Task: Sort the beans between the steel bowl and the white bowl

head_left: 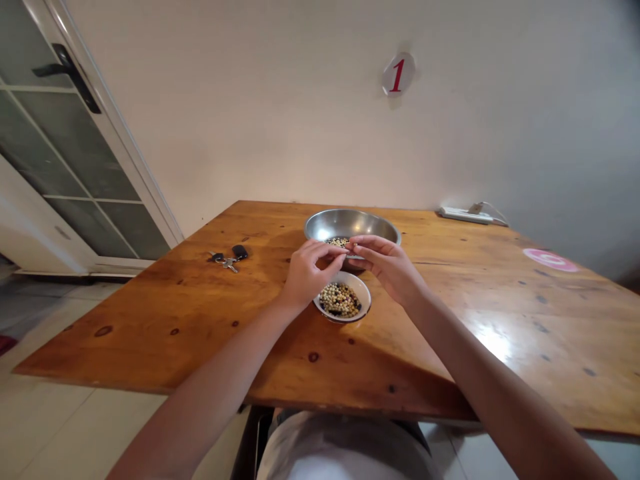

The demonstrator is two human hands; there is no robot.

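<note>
Both hands meet over the near rim of a steel basin (353, 219), which has a mix of pale and dark beans (337, 242) in its bottom. My left hand (311, 268) is closed in a loose pinch, thumb and fingertips close together. Facing it, my right hand (385, 261) pinches too, its fingertips almost touching the left ones. Whatever small thing lies between the fingertips is too small to make out. Just below and nearer to me stands a small white bowl (367, 297) holding more mixed beans (340, 300), pale yellow, dark and some reddish.
A bunch of keys (229, 259) with a black fob lies left on the wooden table (225, 333). At the back right, by the wall, sits a white power strip (465, 215) with a plug and cord. A pink round sticker (551, 260) is on the right side.
</note>
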